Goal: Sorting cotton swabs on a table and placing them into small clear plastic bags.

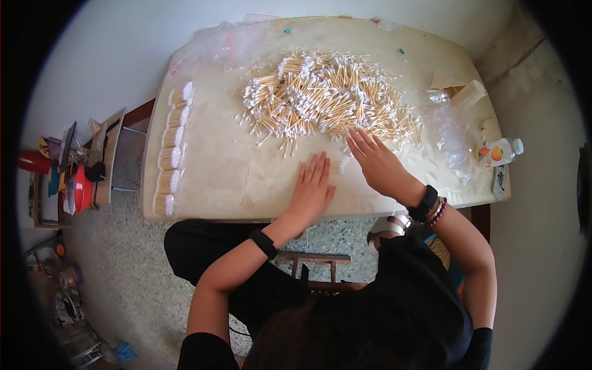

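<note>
A big loose heap of cotton swabs (327, 92), with white tips and pale wooden sticks, lies across the far middle of the table. My left hand (312, 188) rests near the front edge, palm down, fingers stretched out, holding nothing I can see. To its right, my right hand (379, 165) is also open, fingers stretched toward the heap's near edge; whether the fingertips touch it I cannot tell. Between both hands sits a small cluster of swabs (337, 167), partly hidden by the left fingers. Several swab bundles (169, 157) form a row along the table's left side.
The pale table (216, 166) stands against walls. At its right are crumpled clear plastic (453, 139), a pale roll (468, 94) and a white bottle with an orange fruit picture (499, 153). More plastic film (216, 46) covers the far left corner. Household items crowd a stand (108, 157) at left.
</note>
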A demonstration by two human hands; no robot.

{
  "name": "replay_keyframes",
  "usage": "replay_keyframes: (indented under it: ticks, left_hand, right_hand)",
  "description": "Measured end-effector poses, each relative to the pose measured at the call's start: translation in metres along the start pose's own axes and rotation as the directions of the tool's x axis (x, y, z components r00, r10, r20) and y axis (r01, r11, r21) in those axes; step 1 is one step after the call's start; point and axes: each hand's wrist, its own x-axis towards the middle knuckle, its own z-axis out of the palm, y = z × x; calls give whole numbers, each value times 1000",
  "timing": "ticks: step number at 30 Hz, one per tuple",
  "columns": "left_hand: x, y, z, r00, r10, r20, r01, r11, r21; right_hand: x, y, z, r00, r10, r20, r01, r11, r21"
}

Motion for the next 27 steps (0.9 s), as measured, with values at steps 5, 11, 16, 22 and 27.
replay_keyframes:
  ticks: [5, 11, 16, 22, 27]
  left_hand:
    - [-11, 11, -2, 999, -50, 5, 50, 999, -18]
    - [-16, 13, 4, 997, -47, -60, 45, 999, -27]
    - [-18, 14, 3, 996, -47, -72, 42, 996, -73]
    - [-20, 13, 4, 994, -58, -95, 51, 996, -74]
    - [-19, 15, 3, 994, -60, -88, 52, 994, -98]
  right_hand:
    - [62, 15, 0, 978, -18, -209, 13, 1000, -26]
    - [130, 43, -17, 946, -104, -305, 115, 993, 18]
    - [159, 53, -8, 966, -166, -198, 180, 982, 55]
    - [181, 54, 4, 971, -129, -201, 135, 991, 14]
    - [192, 78, 8, 965, 10, -262, -21, 999, -41]
